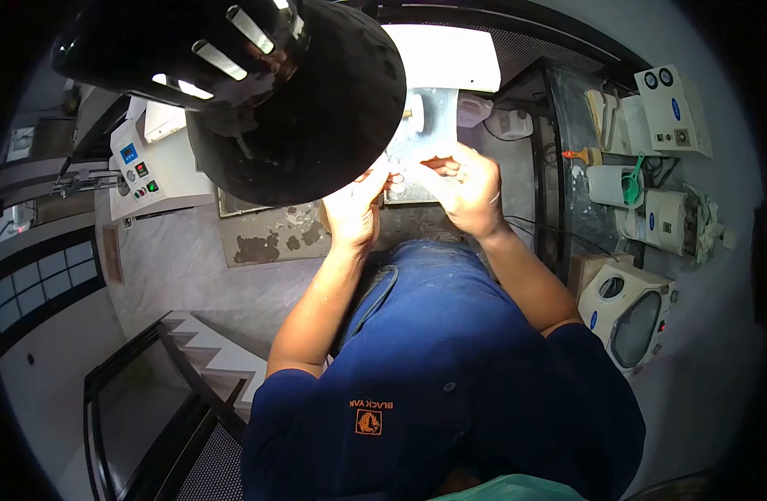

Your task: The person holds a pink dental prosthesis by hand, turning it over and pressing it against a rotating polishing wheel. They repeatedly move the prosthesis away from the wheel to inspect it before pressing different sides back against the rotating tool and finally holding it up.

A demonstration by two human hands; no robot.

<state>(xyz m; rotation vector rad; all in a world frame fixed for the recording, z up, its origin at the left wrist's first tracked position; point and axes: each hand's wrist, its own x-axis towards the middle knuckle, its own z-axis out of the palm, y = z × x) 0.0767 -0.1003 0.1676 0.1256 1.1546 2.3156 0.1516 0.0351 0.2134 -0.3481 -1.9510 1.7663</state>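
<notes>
Under bright light, my left hand (350,215) is closed with its fingers curled. The black lamp shade (317,108) hides part of it, and glare washes out whatever it holds. My right hand (471,194) faces it from the right, with thumb and fingers drawn together in a pinch. Anything between those fingertips is too small to name. Just beyond both hands stands a white bench machine (446,54) with a pale round wheel (416,113) on its front. The hands appear apart from the wheel.
The large lamp shade hangs over the upper left. A white control box (150,171) stands at left. On the right shelf are a white device with gauges (676,113), a green scoop (633,182) and a brush (584,155). Plastic jugs (509,124) stand behind; stairs (212,351) lie lower left.
</notes>
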